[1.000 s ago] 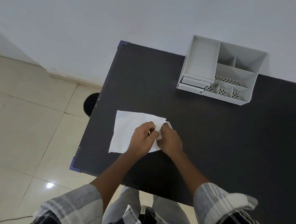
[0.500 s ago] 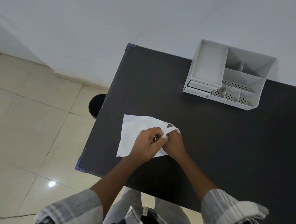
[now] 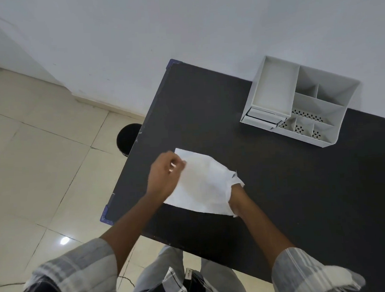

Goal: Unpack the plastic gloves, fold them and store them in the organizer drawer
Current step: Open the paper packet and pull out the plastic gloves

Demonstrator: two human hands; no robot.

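Observation:
A white, translucent plastic glove packet [image 3: 202, 183] is stretched between my hands over the left part of the black table [image 3: 207, 105]. My left hand [image 3: 166, 176] pinches the packet's left end. My right hand [image 3: 235, 200] grips the crumpled, torn right end, and the plastic covers its fingers. The white organizer [image 3: 333, 136] stands at the table's far right by the wall. Its small drawer [image 3: 262, 118] at the lower left corner sticks out a little.
The table's left edge with blue corner guards [image 3: 106, 214] runs close to my left hand. A round black object [image 3: 128, 138] sits on the tiled floor beside the table. The white wall rises just behind the organizer.
My hands were pinched together at the packet's right edge. Now they are apart: the left has gone to the left end, and the packet is pulled out between them.

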